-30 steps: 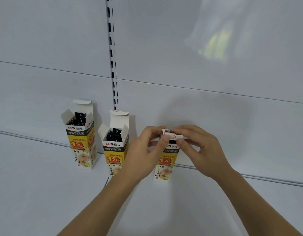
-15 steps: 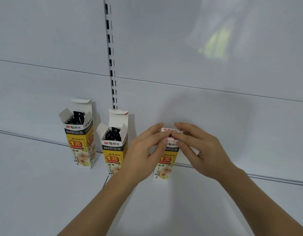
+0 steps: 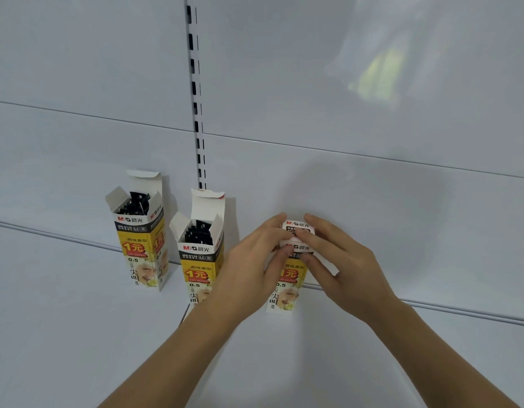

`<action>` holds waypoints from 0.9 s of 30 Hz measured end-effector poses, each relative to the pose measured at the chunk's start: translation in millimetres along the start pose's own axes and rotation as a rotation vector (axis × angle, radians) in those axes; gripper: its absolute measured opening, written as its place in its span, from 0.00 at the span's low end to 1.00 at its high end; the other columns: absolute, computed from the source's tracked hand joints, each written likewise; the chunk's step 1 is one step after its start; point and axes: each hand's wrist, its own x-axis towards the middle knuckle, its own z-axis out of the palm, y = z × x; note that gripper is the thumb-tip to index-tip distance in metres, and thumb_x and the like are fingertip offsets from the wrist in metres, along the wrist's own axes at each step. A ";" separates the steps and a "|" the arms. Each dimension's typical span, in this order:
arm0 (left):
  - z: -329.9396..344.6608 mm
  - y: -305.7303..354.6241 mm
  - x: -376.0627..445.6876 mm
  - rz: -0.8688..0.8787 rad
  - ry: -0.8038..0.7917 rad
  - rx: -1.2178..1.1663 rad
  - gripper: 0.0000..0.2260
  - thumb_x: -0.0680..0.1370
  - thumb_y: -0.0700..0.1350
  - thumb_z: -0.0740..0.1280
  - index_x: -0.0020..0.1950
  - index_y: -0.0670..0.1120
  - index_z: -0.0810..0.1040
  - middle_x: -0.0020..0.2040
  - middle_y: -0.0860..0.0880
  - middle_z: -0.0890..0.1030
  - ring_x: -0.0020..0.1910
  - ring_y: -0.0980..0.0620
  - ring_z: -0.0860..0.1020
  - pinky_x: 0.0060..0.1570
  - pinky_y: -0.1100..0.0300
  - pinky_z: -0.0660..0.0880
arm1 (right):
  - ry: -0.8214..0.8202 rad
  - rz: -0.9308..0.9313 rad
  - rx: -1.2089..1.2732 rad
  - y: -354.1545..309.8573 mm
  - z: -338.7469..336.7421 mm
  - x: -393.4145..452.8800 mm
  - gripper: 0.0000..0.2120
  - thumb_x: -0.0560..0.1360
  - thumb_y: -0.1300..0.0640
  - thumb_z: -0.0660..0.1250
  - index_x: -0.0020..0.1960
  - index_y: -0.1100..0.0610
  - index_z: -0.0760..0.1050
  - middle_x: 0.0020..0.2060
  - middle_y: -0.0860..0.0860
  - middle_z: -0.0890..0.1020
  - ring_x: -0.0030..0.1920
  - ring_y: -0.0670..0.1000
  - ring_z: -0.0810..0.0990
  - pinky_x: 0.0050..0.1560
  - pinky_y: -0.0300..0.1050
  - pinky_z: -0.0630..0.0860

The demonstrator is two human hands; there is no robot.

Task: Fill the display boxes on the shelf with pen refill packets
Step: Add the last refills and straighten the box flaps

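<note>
Since the earlier frame, both hands had lowered onto the third display box [image 3: 287, 278] at centre frame on the shelf [image 3: 78, 319]. The left hand [image 3: 255, 266] and right hand [image 3: 343, 266] pinched its top flap [image 3: 299, 228] with curled fingers. Uneven pressure could have toppled the narrow box or crumpled the flap.

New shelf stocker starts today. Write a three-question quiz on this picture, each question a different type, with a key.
1. True or false: the left box stands open with dark refills showing.
2. How many yellow boxes stand on the shelf?
3. Which box do the left hand and right hand touch? A) left box B) middle box C) right box

Key: 1 true; 2 three; 3 C, both at its top flap.
</note>
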 end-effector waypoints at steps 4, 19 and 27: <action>2.2 -4.6 13.2 0.015 -0.002 0.015 0.07 0.85 0.46 0.66 0.63 0.49 0.79 0.77 0.50 0.75 0.71 0.54 0.78 0.65 0.59 0.77 | 0.044 0.003 0.007 5.6 8.3 6.5 0.17 0.82 0.59 0.69 0.70 0.57 0.80 0.72 0.54 0.78 0.67 0.51 0.80 0.59 0.51 0.83; 2.3 0.2 14.2 -0.087 0.006 0.193 0.11 0.85 0.45 0.66 0.68 0.50 0.75 0.78 0.52 0.71 0.60 0.47 0.83 0.53 0.48 0.83 | -0.085 -0.136 -0.197 17.0 12.3 27.9 0.17 0.84 0.61 0.64 0.72 0.60 0.77 0.69 0.56 0.79 0.69 0.61 0.75 0.68 0.57 0.74; -0.1 12.0 15.3 -0.038 0.011 0.321 0.19 0.83 0.44 0.69 0.74 0.45 0.74 0.77 0.46 0.72 0.75 0.45 0.72 0.66 0.48 0.78 | -0.081 -0.088 -0.272 1.3 7.3 24.4 0.22 0.83 0.58 0.65 0.76 0.63 0.72 0.74 0.58 0.75 0.75 0.60 0.71 0.73 0.58 0.71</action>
